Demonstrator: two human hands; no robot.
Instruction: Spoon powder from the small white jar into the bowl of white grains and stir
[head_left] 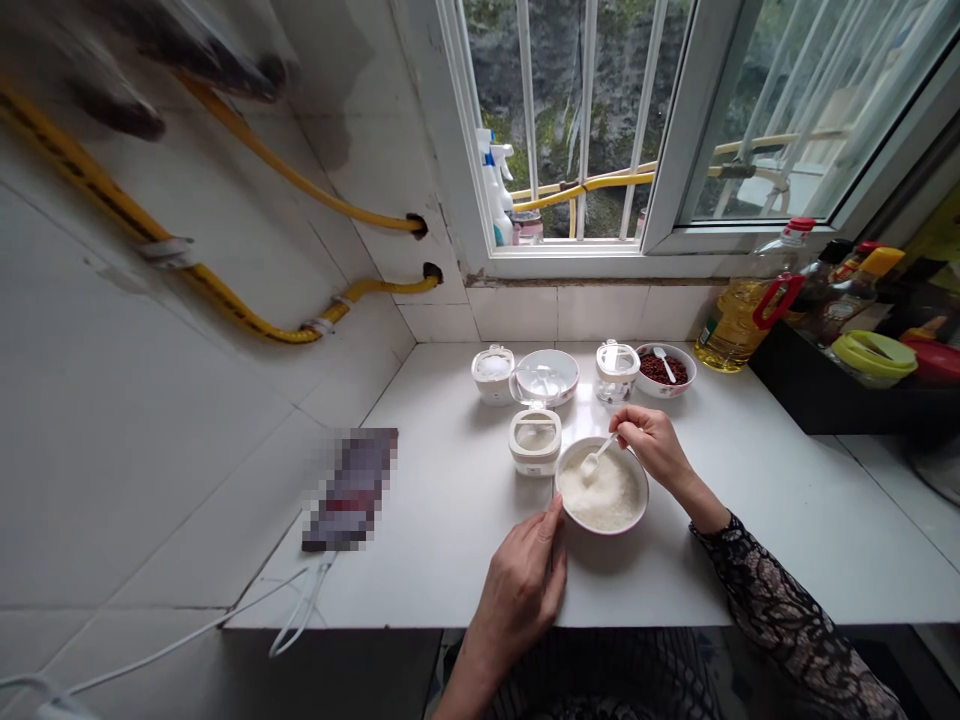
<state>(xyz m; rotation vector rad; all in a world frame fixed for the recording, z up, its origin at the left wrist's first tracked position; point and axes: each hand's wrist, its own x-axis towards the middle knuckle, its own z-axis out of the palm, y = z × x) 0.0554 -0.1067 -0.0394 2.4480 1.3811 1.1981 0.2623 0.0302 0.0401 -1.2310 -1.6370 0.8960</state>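
Observation:
A white bowl (pixel 643 508) of pale, fine grains, probably rice, stands near the counter's front edge. My right hand (pixel 651 445) pinches the handle of a small white spoon (pixel 592 463), its tip in the grains. At the bowl's left side, my left hand (pixel 519 580) has its fingers against the rim, holding it; part of its grip is hidden. Just behind the bowl sits a square seasoning jar (pixel 535 455), its clear lid (pixel 536 388) raised.
Farther back are a jar of white powder (pixel 493 378), another bowl (pixel 551 372), a clear-lidded jar (pixel 616 372) and a bowl of dark red bits (pixel 666 375) with a spoon. An oil bottle (pixel 739 315) and black bottle box (pixel 810 385) stand right; a blurred-out object (pixel 351 490) lies left.

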